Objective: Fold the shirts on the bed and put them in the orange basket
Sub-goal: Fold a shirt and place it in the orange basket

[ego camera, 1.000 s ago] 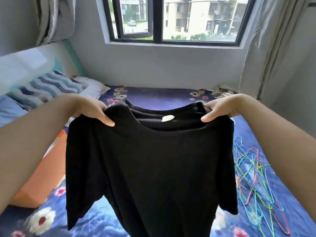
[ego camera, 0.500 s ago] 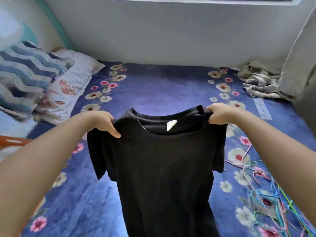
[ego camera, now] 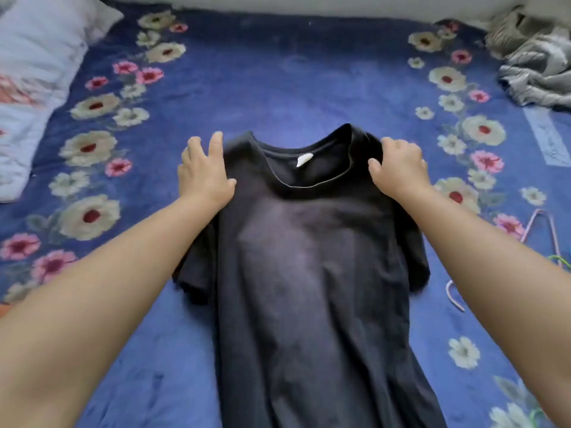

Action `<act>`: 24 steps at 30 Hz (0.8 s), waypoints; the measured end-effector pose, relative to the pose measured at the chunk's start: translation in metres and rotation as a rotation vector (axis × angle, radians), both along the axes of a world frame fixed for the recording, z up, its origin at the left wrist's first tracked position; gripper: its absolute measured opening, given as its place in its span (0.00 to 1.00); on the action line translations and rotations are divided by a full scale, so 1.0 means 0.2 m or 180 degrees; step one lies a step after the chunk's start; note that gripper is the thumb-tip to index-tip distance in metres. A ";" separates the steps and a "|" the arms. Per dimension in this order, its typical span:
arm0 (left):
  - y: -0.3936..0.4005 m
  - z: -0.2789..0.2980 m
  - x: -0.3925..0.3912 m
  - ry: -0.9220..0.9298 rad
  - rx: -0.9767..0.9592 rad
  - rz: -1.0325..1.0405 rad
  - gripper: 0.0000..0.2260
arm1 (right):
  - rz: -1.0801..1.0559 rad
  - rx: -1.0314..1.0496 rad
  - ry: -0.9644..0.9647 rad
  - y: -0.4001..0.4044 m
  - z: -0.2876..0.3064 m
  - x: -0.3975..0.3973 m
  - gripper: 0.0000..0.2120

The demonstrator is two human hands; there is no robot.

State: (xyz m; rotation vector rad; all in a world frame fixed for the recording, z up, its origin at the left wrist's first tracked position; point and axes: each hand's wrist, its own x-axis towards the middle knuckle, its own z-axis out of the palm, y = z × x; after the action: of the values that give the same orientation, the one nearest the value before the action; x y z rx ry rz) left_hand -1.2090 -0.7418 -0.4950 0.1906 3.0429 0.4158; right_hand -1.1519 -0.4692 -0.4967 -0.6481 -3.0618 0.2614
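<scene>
Fingers [ego camera: 216,143] of my left hand [ego camera: 204,174] spread loose at the black shirt [ego camera: 309,273]'s left shoulder, thumb on cloth, gripping nothing. Shirt lies face up on the floral bed [ego camera: 278,81], collar away from me. My right hand [ego camera: 398,168] pinches its right shoulder. Hangers [ego camera: 540,230] far right.

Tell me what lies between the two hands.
In the head view, the black shirt's collar and its white neck label lie between the left hand and the right hand.
</scene>
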 end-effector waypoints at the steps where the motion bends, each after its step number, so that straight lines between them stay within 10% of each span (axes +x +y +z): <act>1: 0.03 -0.14 0.05 -0.0120 -0.0071 -0.0143 0.34 | 0.0032 0.0004 -0.0248 -0.01 -0.13 0.04 0.18; 10: -0.02 -0.95 0.66 -0.0694 -0.0583 -0.0512 0.28 | 0.0337 -0.0150 -0.0872 -0.06 -0.93 0.72 0.32; 24: -0.12 -1.13 1.19 -0.0407 -0.0108 -0.1258 0.29 | -0.0641 -0.1519 -0.0460 -0.05 -1.00 1.33 0.29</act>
State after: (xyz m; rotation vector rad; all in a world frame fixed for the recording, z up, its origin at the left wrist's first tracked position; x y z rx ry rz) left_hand -0.9707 -0.7649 -0.7202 0.7160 2.7880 0.3303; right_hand -0.8851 -0.4798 -0.6961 -1.0212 -3.0424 0.9985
